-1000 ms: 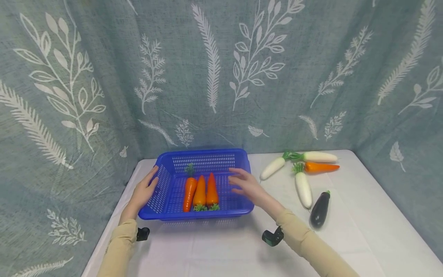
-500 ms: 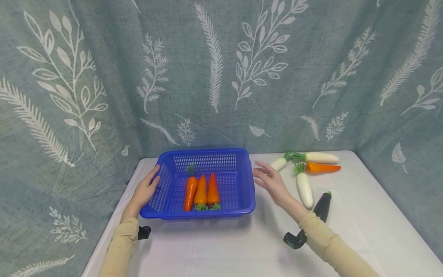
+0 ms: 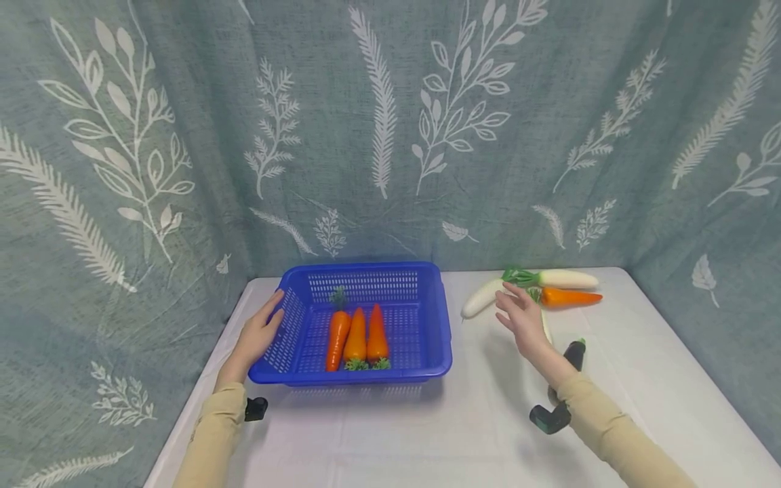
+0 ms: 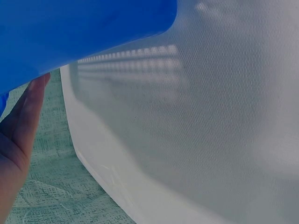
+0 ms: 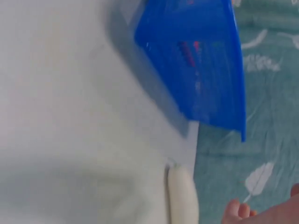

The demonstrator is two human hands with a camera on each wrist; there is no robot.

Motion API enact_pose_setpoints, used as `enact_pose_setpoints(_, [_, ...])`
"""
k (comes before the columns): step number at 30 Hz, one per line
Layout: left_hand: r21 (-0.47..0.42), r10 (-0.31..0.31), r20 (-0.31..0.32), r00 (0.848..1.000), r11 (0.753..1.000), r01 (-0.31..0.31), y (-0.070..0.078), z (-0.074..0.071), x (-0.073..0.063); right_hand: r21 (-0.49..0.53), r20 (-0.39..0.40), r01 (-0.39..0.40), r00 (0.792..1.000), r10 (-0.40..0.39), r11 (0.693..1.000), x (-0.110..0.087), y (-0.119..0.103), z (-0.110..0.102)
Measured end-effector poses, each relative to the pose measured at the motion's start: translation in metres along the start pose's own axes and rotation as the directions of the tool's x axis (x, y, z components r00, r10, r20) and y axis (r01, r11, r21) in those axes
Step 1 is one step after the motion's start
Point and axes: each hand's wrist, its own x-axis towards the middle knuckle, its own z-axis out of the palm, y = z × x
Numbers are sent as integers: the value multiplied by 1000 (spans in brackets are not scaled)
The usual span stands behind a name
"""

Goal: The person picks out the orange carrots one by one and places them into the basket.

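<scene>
My left hand (image 3: 253, 335) rests its straight fingers at the left rim of a blue plastic basket (image 3: 396, 373). In the left wrist view, its fingertips (image 4: 39, 81) meet the underside of that rim. Inside the basket lie three orange carrots, one of them a carrot (image 3: 338, 339) with its leafy top toward the back. My right hand (image 3: 525, 322) hovers with loosely bent fingers, holding nothing. It is over a white radish mostly hidden behind it, beside another white radish (image 3: 482, 298). In the right wrist view, only part of the right hand (image 5: 273, 215) shows.
At the back right lie a third white radish (image 3: 570, 278) and an orange carrot (image 3: 573, 297). A dark eggplant (image 3: 573, 354) is partly covered by the right forearm. A patterned green curtain (image 3: 390, 135) stands behind the white table (image 3: 378, 440).
My right hand has moved from over the basket's right side, out past its rim, to above the radishes on the right. The left hand has kept its place at the left rim.
</scene>
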Motion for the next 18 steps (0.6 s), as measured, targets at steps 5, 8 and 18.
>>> enact_pose_setpoints(5, [-1,-2,3,1000,1000,2,0,0,0,-5,-115,-36,993,35,999,6,1,-17])
enact_pose_setpoints(8, [-2,-1,2,1000,1000,1,-1,0,0,-2,-181,-49,982,48,999,11,2,-26])
enact_pose_setpoints(18, [-3,21,-15,1000,1000,-21,-2,2,2,10,-399,-131,909,124,991,36,12,-58])
